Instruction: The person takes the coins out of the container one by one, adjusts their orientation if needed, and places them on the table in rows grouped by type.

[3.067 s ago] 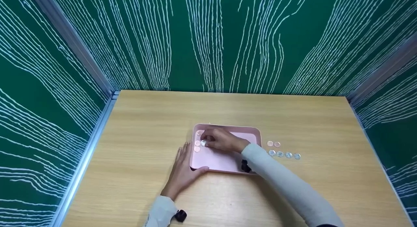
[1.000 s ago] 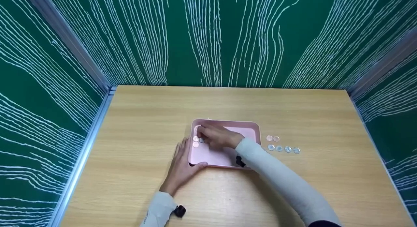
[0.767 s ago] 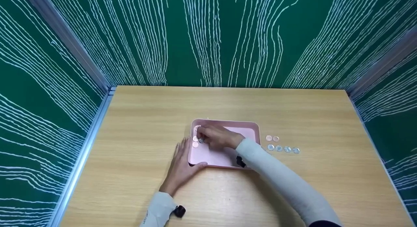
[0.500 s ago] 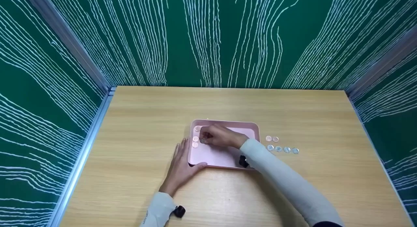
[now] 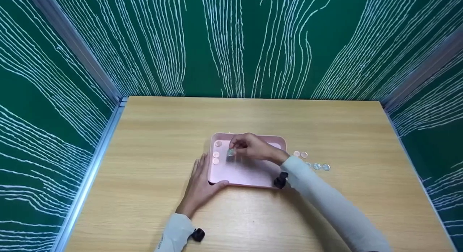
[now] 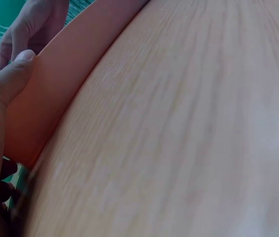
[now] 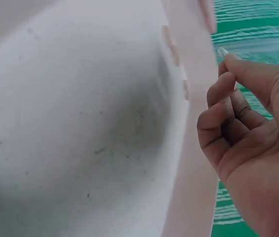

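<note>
A pink rectangular tray [image 5: 249, 174] lies on the wooden table. My left hand [image 5: 200, 187] rests against its near left corner, fingers straight along the left side and thumb on the front wall; the left wrist view shows the thumb [image 6: 16, 76] touching that wall. Over the tray, my right hand [image 5: 255, 147] pinches a small clear round disc [image 5: 231, 152] between thumb and index finger, raised off the tray floor. In the right wrist view the disc [image 7: 223, 51] shows at the fingertips. Three small pink discs [image 5: 216, 154] lie inside along the tray's left wall.
Right of the tray, two pink discs [image 5: 300, 154] lie on the table [image 5: 166, 136]. In front of them runs a row of clear silvery discs [image 5: 317, 166], partly covered by the right sleeve [image 5: 325, 194]. Green walls with white lines enclose the table's back and sides.
My right hand has lifted the clear disc from beside the pink discs and moved slightly right and up with it. The left hand has stayed at the tray corner.
</note>
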